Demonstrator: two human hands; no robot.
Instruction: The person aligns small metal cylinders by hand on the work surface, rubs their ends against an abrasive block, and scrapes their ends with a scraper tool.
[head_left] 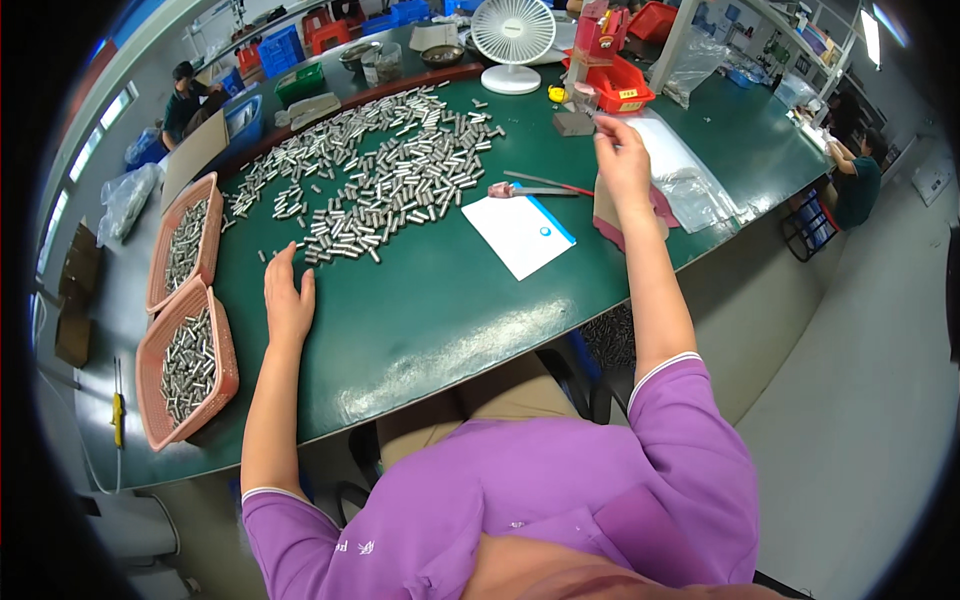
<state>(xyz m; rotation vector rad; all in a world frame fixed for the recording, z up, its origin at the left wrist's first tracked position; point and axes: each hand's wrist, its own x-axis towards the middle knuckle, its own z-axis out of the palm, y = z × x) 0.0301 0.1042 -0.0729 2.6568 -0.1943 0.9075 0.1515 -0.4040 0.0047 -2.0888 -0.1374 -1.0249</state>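
Many short silver metal pins (410, 165) lie spread over the green table in a loose heap. My left hand (288, 300) rests at the heap's near left edge, its fingers stretched out and thumb apart, with a few pins by its fingertips. Farther right, my right hand (624, 165) is raised above a dark red and tan cloth (608, 215). Its fingers are loosely bent and apart from the thumb, and I see nothing held in them. A small grey block (573, 124) sits just beyond its fingertips. Left of the cloth lie tweezers (545, 190) and a white zip bag (515, 235) with a blue edge.
Two pink baskets (228, 350) of pins stand along the left side. A white fan (513, 40), a red bin (622, 85) and a green tray (300, 84) are at the back. Clear plastic bags (690, 185) lie right. Other people sit at far left and far right.
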